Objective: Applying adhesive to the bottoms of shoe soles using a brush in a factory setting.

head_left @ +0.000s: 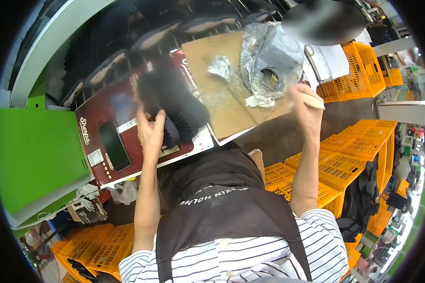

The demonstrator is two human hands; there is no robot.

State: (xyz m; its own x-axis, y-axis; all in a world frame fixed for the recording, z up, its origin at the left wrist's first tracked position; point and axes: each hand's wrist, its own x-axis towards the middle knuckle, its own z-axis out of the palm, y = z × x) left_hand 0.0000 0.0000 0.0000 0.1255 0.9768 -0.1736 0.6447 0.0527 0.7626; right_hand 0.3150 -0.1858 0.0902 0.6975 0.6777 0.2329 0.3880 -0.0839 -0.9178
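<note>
Lettering [84, 131] marks maroon cardboard [97, 107]; right hand [305, 108] grips a pale tool [313, 101], left hand [150, 129] at black footwear [186, 115], hold unclear.

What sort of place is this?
Likely a footwear workshop or factory floor: black sole-like pieces by the left hand, a pale-handled tool in the right hand near a grimy grey pot, and orange crates around.

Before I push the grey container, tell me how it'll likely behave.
The grey container is probably stiff: its walls hold flat faces. It seems likelier to slide than roll, given those faces. Crumpled wrapping around it might drag or snag.
</note>
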